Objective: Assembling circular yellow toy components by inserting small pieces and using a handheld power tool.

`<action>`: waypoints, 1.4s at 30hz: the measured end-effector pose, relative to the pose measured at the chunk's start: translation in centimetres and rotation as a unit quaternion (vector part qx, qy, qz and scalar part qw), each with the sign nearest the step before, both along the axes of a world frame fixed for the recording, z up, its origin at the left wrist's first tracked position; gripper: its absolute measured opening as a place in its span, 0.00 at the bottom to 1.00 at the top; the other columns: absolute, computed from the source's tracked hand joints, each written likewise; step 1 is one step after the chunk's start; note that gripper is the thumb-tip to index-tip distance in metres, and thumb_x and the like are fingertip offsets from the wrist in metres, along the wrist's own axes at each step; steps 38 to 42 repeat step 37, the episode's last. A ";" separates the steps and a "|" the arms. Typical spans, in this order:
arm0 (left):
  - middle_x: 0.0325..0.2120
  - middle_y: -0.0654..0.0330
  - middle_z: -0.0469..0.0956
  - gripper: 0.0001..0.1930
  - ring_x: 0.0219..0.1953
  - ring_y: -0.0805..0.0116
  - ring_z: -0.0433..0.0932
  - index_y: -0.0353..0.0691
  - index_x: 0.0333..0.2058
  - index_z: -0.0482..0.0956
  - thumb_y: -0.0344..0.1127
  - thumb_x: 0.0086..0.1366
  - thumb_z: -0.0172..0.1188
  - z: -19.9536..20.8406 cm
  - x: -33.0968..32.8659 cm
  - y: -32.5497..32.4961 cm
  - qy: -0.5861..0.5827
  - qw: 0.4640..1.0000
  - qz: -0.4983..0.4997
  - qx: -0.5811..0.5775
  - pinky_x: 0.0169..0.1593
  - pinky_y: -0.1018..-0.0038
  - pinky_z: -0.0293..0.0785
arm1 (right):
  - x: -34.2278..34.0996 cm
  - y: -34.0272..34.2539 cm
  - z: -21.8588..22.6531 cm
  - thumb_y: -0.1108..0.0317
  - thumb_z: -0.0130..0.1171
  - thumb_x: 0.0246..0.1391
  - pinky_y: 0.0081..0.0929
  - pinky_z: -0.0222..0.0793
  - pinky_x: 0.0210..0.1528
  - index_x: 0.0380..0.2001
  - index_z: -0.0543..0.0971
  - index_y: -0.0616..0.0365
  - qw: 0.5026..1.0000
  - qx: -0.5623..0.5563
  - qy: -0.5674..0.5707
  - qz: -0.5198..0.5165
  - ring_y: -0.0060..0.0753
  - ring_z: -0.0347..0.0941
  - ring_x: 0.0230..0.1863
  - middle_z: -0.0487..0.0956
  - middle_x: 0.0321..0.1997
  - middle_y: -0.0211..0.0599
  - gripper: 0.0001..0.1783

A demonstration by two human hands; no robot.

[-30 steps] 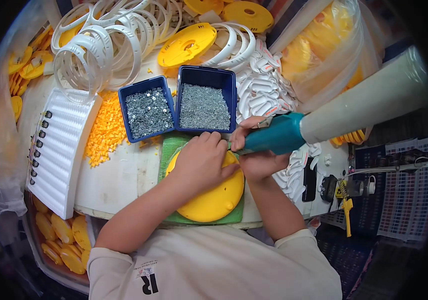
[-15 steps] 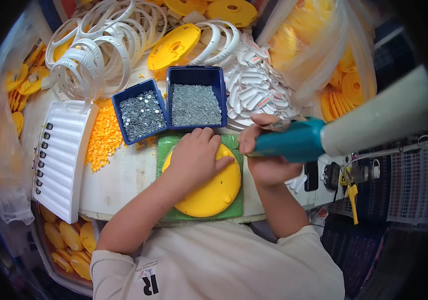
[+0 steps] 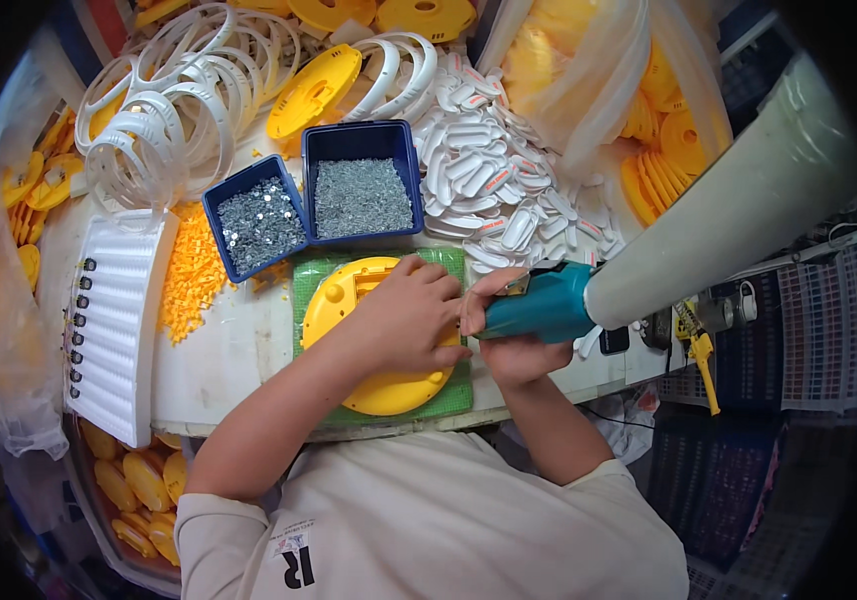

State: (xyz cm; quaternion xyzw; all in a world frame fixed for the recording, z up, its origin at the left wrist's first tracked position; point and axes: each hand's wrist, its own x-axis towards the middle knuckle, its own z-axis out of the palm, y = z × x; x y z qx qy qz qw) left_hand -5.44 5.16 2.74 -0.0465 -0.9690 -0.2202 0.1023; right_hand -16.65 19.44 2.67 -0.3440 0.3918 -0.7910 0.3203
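A round yellow plastic cover (image 3: 389, 395) lies on a green mat (image 3: 460, 388), its side with a recess and raised posts facing up. My left hand (image 3: 409, 315) rests across it, fingers stretched toward its right edge and thumb apart. In my right hand (image 3: 524, 358) is a teal power screwdriver (image 3: 544, 302), joined to a thick pale tube (image 3: 719, 210). The tool lies sideways, its front end close to my left fingertips. Its tip is hidden there, as is anything small beneath the fingers.
Behind the mat stand two blue bins, one with screws (image 3: 364, 200), the other with small metal parts (image 3: 261, 228). Orange-yellow pieces (image 3: 189, 275), a white ridged tray (image 3: 114, 325), white rings (image 3: 204, 110) and white oval parts (image 3: 489, 175) surround them. A phone (image 3: 614, 341) lies right.
The yellow cover has turned over, from its smooth side to the recessed one. My left hand has shifted to its right part, nearer the screwdriver, which stays in my right hand. The view has shifted slightly.
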 end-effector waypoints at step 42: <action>0.67 0.45 0.73 0.29 0.71 0.46 0.69 0.33 0.63 0.77 0.42 0.66 0.60 -3.7 9.6 8.4 0.098 0.970 0.184 -0.129 0.73 0.46 0.60 | 7.0 4.4 0.5 0.21 0.56 0.53 0.36 0.73 0.49 0.55 0.73 0.67 0.994 -0.029 0.044 0.094 0.38 0.77 0.40 0.79 0.39 0.49 0.54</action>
